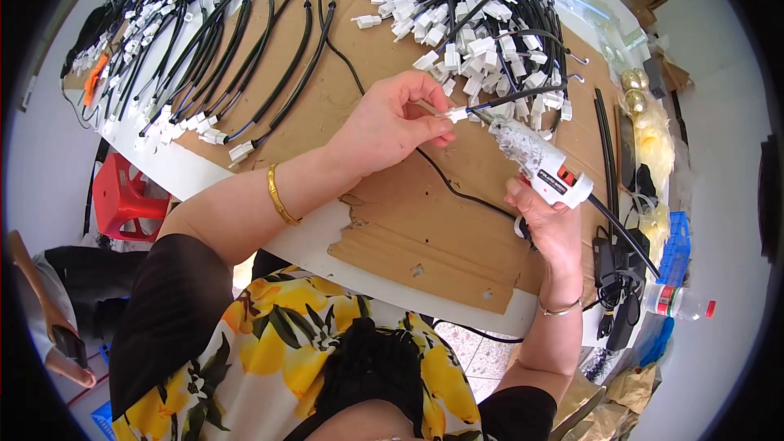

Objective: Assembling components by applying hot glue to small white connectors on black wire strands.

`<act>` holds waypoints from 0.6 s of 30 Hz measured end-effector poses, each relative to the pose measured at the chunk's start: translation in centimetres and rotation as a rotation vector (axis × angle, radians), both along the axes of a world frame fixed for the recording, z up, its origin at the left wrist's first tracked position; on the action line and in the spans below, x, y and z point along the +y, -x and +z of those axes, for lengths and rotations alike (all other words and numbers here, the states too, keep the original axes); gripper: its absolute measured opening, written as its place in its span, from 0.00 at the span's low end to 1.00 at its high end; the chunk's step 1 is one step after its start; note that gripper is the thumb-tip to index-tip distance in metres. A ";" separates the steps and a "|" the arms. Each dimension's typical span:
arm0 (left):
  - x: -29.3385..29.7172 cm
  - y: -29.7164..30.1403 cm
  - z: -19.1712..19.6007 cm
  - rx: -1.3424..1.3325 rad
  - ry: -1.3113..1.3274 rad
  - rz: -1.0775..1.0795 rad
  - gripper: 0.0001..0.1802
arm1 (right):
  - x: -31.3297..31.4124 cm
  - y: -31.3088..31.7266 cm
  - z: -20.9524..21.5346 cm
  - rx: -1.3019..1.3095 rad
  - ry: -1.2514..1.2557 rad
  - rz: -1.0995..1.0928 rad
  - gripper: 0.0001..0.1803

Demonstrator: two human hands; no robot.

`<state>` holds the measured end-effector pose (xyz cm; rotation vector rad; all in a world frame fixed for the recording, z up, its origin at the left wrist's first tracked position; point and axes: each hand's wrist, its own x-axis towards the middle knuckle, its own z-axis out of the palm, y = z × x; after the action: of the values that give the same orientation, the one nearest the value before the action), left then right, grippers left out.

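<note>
My left hand (pixel 390 126) pinches a small white plug connector (pixel 456 115) between thumb and fingertips. From the connector a black-sleeved cable (pixel 527 95) runs off to the right toward a heap. My right hand (pixel 557 233) grips a white glue gun (pixel 535 165), its front part crusted with whitish residue. The gun's nozzle points left, at the wire end of the connector; whether they touch I cannot tell. A black rod (pixel 625 235) sticks out of the gun's back. My right fingers are partly hidden behind the handle.
Cardboard (pixel 433 237) covers much of the white table. A heap of white-plugged cables (pixel 482 33) lies at the far right, with rows of similar cables (pixel 269 57) at the left. Black sticks (pixel 605 139), a plastic bottle (pixel 679 302) and a red stool (pixel 122 200) stand around; another person's arm (pixel 41 294) shows lower left.
</note>
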<state>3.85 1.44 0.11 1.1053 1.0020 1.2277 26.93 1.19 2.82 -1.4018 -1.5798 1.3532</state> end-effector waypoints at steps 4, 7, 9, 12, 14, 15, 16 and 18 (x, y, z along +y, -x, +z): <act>0.1 -0.1 -0.1 0.044 -0.041 0.028 0.06 | -0.1 0.0 -0.2 0.019 0.016 -0.018 0.13; 0.1 -0.1 0.0 0.034 -0.038 0.049 0.06 | -0.2 0.1 -0.1 0.035 0.017 -0.021 0.13; 0.1 -0.1 -0.1 0.043 -0.052 0.054 0.07 | -0.3 0.1 0.0 0.040 0.009 -0.019 0.12; 0.2 -0.1 -0.3 0.049 -0.068 0.063 0.07 | -0.3 0.3 0.4 -0.035 0.024 -0.013 0.11; 0.3 -0.1 -0.3 0.046 -0.070 0.066 0.07 | -0.3 0.3 0.3 -0.026 0.024 -0.007 0.12; 0.3 -0.1 -0.4 0.058 -0.081 0.064 0.07 | -0.3 0.3 0.4 -0.017 0.024 -0.002 0.12; 0.2 -0.1 -0.4 0.071 -0.093 0.063 0.07 | -0.3 0.4 0.4 -0.017 0.024 -0.002 0.12; 0.2 -0.1 -0.3 0.066 -0.096 0.066 0.07 | -0.3 0.4 0.6 -0.102 -0.002 -0.007 0.11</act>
<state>3.98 1.66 -0.15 1.2021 1.0458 1.3105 26.48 0.93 3.38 -1.4947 -1.6390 1.2942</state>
